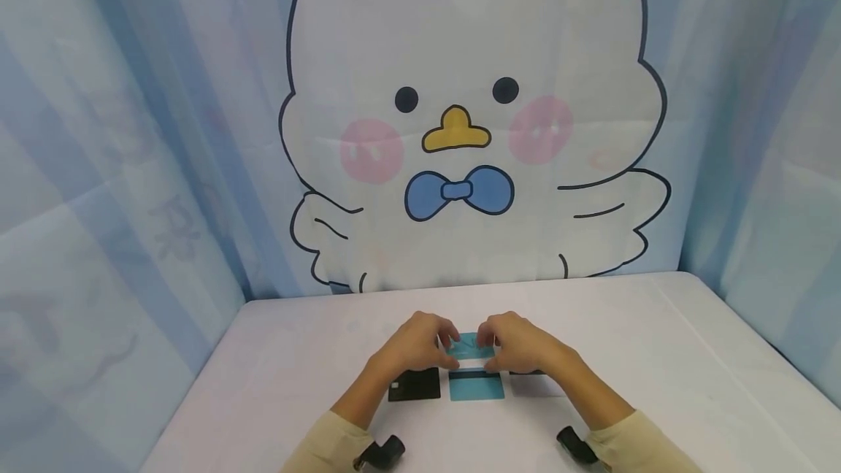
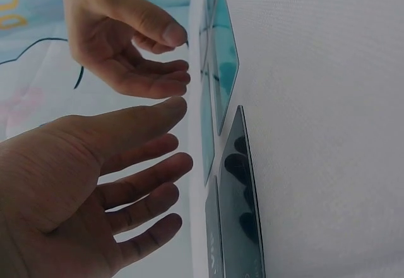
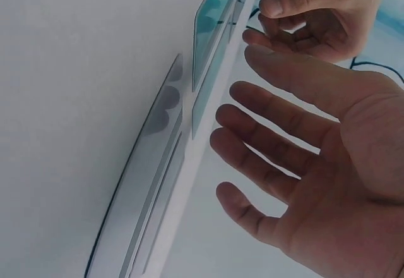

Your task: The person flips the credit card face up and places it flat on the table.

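My left hand (image 1: 420,341) hovers above the left side of a far blue card (image 1: 468,349), fingers loosely bent and holding nothing. Facing it, my right hand (image 1: 523,343) hangs over that card's right side, also with nothing in its grasp. Nearer to me lies another blue card (image 1: 476,390) with a dark stripe along its far edge. To its left is a black card (image 1: 415,387); to its right, a silver-grey card (image 3: 142,164), partly covered by my right arm in the head view. Both wrist views show the fingers apart from the cards.
Behind the black card lies another dark card (image 2: 213,243), and behind the silver-grey one a further pale card (image 3: 165,208); both are hidden in the head view. The cards lie flat on a white table (image 1: 315,356). A printed curtain (image 1: 460,239) hangs behind the table.
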Demonstrator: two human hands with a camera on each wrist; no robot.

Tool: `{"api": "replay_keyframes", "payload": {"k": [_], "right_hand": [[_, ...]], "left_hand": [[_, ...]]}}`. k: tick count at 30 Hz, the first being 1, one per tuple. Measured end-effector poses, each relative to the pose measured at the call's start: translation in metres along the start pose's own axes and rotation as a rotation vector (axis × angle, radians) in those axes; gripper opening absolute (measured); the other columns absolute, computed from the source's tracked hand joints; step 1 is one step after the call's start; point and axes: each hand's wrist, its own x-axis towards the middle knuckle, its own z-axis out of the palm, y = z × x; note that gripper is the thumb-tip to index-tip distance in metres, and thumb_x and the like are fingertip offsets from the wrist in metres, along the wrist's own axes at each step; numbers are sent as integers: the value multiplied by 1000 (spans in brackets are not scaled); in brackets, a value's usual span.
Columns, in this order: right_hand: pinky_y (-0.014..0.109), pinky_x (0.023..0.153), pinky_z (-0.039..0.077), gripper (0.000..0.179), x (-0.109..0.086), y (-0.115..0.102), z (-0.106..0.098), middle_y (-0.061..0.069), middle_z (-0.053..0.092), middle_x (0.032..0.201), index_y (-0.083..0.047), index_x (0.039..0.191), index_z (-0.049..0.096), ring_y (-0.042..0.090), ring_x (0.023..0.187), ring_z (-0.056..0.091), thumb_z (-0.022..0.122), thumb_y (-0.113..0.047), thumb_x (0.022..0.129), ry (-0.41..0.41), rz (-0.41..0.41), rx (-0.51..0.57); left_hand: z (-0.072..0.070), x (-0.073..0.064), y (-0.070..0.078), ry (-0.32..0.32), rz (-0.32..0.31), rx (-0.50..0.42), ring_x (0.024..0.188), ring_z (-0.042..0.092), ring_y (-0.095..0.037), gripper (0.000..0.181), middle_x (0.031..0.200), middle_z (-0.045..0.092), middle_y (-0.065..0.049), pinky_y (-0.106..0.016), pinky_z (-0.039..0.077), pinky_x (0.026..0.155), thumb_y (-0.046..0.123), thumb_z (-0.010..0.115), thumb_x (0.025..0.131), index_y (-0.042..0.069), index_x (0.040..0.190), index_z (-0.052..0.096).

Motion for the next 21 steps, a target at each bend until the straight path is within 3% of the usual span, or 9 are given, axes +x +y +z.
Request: {"api": "replay_keyframes", "payload": {"k": [7,14,21], "right_hand": [[52,90,55,30,-11,-4,0,2,69,95,-8,100,74,23,92,61,91,-7,75,-43,-21,12],[53,93,54,35,-15,-2,3,0,69,99,-11,103,74,22,95,61,93,-10,74,-49,13,5],[58,95,51,39,-17,-3,4,2,70,100,-8,104,74,23,96,61,94,-9,71,-60,-25,-29]], "left_hand": [[2,-5,5,-5,-1,17,84,61,-8,38,97,74,2,-23,53,75,24,91,80,12,113,79],[2,-9,7,-11,15,17,84,61,-8,40,97,74,2,-24,53,76,24,92,79,11,114,78],[4,-12,7,-29,3,59,81,58,-5,42,95,73,5,-25,50,73,25,94,76,14,114,78]]}}
